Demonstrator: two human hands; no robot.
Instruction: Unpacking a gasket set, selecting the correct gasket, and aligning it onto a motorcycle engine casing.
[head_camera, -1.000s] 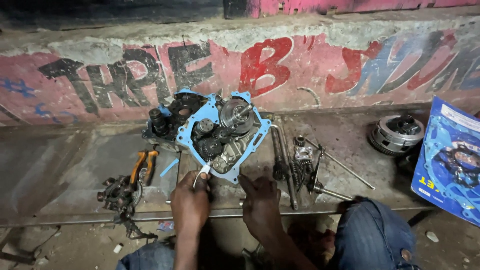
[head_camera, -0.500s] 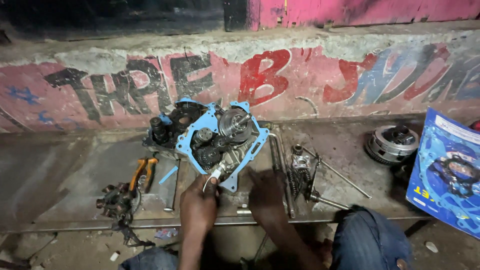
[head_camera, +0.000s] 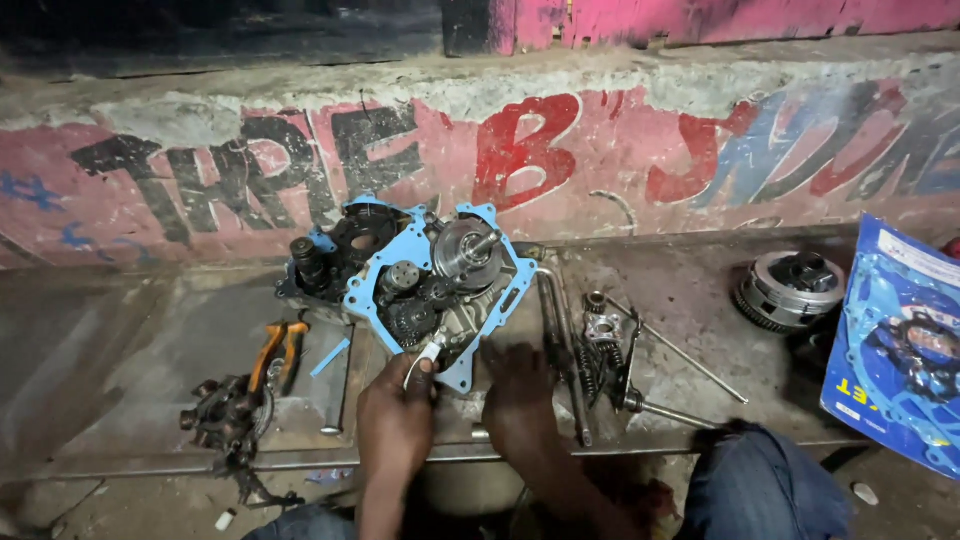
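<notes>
**Hands at the lower edge of an open engine case**

The fingers of the left hand (head_camera: 397, 415) are pinched around a small pale tool (head_camera: 430, 350), its tip touching the lower edge of the engine case (head_camera: 425, 285), where a blue gasket (head_camera: 365, 290) outlines the opening. The right hand (head_camera: 520, 400) lies just beside it, palm down against the case's lower right corner; its fingers are curled, but whether they grip anything cannot be told from this view. The case sits tilted on the metal bench (head_camera: 130, 330), directly in front of the person, its gears (head_camera: 410, 320) and a round clutch-side hub (head_camera: 465, 250) exposed.

Further out, orange-handled pliers (head_camera: 275, 350) and a greasy cluster of small parts (head_camera: 225, 415) lie to the left. To the right are long rods and springs (head_camera: 600, 345), then a round clutch drum (head_camera: 790, 290) near the painted wall (head_camera: 520, 150), and a blue gasket-set packet (head_camera: 905, 345) at the bench's edge.

The gasket looks thin and only loosely laid; a slip of the tool could tear it or drag it off its holes. The case rests tilted with little support, so a hard push might rock it. Loose parts crowd the bench, and an elbow could send the rods rolling off.
</notes>
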